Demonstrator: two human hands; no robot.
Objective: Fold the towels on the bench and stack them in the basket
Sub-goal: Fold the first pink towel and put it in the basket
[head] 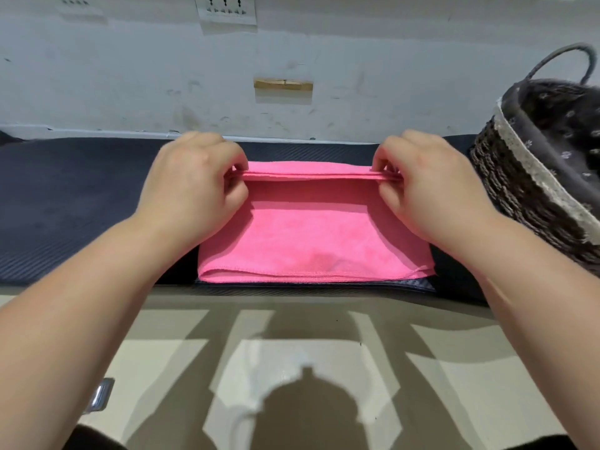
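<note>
The pink microfibre towel [311,235] lies on the dark ribbed bench surface [65,196], centred in front of the person, with its stitched near edges lined up along the bench front. The towel is partly folded: an upper band of several layers is raised above the flat lower part.

The left hand [194,186] pinches the left end of this raised band between thumb and curled fingers. The right hand [425,186] pinches the right end in the same way.

The dark woven wicker basket [519,196], with lace trim and a grey paw-print lining, stands on the bench just right of the right hand, apart from the towel.

A white wall socket plate [225,8] is mounted above; its markings are too small to read.
</note>
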